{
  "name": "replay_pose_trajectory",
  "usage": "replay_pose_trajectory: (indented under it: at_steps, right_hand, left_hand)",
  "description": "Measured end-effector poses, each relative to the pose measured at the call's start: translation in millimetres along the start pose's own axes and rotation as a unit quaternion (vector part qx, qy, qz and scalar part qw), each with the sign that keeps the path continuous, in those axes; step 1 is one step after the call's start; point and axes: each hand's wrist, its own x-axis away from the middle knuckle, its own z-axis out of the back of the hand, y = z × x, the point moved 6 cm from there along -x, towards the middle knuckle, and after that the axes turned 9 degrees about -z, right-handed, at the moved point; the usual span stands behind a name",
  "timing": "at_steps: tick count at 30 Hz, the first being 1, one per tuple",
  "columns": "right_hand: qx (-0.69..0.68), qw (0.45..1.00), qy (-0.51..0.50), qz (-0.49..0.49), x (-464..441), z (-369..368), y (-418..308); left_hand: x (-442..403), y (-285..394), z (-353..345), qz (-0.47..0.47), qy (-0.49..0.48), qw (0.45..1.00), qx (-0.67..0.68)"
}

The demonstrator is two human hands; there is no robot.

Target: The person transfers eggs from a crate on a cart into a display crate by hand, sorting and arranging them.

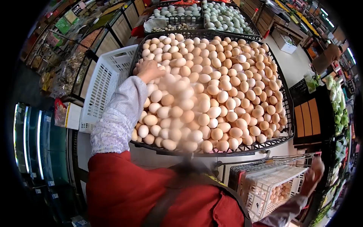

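Observation:
My left hand (149,71) is at the left side of a large black crate (290,113) heaped with brown eggs (223,96). Its fingers curl down onto eggs near the rim; whatever they hold is hidden. At the lower right, my right hand (314,172) is blurred, over the far side of a white crate (276,185) that stands in a shopping cart (236,170) and holds some brown eggs (280,192). Blur keeps its fingers from being made out.
An empty white plastic basket (104,81) leans at the left of the black crate. Pale green eggs (227,17) fill crates behind. Shelves with vegetables (336,98) line the right, glass tanks (34,143) the lower left. A person (329,56) is at the upper right.

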Motion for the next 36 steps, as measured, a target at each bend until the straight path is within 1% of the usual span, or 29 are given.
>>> replay_pose_trajectory:
  at_steps: [1,2,4,5,7,8,10,11,12,14,15,16,17,18,19,20,21,22,23,24,25,28,32,33,34,36]
  right_hand:
    - [0.058,0.99,-0.122,-0.039,5,-71,-46]
    - [0.138,0.969,-0.188,0.077,6,-129,-75]
    - [-0.001,0.956,-0.283,-0.078,18,-234,-93]
    - [-0.016,0.937,-0.336,-0.098,24,-282,-102]
    - [0.012,0.885,-0.457,-0.089,43,-375,-113]
    - [0.025,0.864,-0.495,-0.082,53,-416,-118]
    - [0.038,0.856,-0.506,-0.098,73,-487,-132]
    - [0.119,0.843,-0.524,0.03,78,-525,-129]
    - [0.198,0.81,-0.53,0.157,87,-558,-127]
    - [0.297,0.767,-0.528,0.21,101,-600,-124]
    - [0.3,0.768,-0.526,0.209,93,-625,-101]
    - [0.276,0.763,-0.536,0.232,87,-653,-68]
    - [0.252,0.758,-0.545,0.254,86,-666,-52]
    - [0.255,0.764,-0.538,0.248,89,-658,-64]
    - [0.309,0.745,-0.541,0.24,98,-646,-83]
    - [0.364,0.72,-0.543,0.234,106,-632,-103]
    - [0.385,0.715,-0.532,0.239,108,-626,-106]
    - [0.378,0.724,-0.52,0.252,112,-625,-108]
    - [0.366,0.736,-0.503,0.268,116,-624,-111]
    - [0.352,0.75,-0.486,0.279,118,-624,-112]
    - [0.335,0.768,-0.465,0.285,120,-619,-114]
    - [0.302,0.811,-0.398,0.303,117,-604,-113]
    - [0.266,0.845,-0.322,0.334,109,-575,-114]
    - [0.255,0.851,-0.305,0.343,109,-565,-116]
    - [0.244,0.856,-0.281,0.359,111,-554,-116]
    - [0.212,0.864,-0.226,0.396,110,-530,-124]
  left_hand:
    - [-1,1,-1,-0.004,0.002,1.0,-0.01]
    - [-1,5,-1,-0.008,0.001,1.0,-0.004]
    - [0,8,0,0.006,-0.007,1.0,-0.009]
    - [0,9,-3,-0.001,-0.015,1.0,-0.014]
    - [-3,6,-12,0.012,-0.002,1.0,-0.006]
    - [-3,4,-14,0.026,0.008,1.0,-0.004]
    - [3,5,-11,0.027,0.008,1.0,0.009]
    - [5,4,-10,0.029,0.007,0.999,0.02]
    - [7,-1,-12,0.028,0.008,0.999,0.021]
    - [10,-8,-14,-0.033,0.027,0.995,0.092]
    - [16,-12,-14,-0.036,0.027,0.995,0.094]
    - [24,-14,-6,-0.061,0.061,0.991,0.103]
    - [33,-14,0,-0.087,0.094,0.985,0.113]
    - [42,-15,7,-0.107,0.13,0.977,0.127]
    - [49,-17,10,-0.139,0.165,0.966,0.145]
    - [54,-19,12,-0.17,0.163,0.954,0.184]
    - [59,-16,16,-0.206,0.159,0.947,0.19]
    - [63,-16,13,-0.217,0.154,0.942,0.204]
    - [67,-8,18,-0.22,0.119,0.941,0.226]
    - [70,-3,20,-0.239,0.127,0.937,0.22]
    - [68,2,18,-0.265,0.116,0.932,0.217]
    - [57,1,3,-0.259,0.085,0.902,0.336]
    - [55,55,34,-0.306,0.083,0.903,0.291]
    - [58,74,45,-0.303,0.074,0.898,0.309]
    - [55,91,55,-0.328,0.093,0.898,0.28]
    - [41,120,63,-0.347,0.097,0.881,0.306]
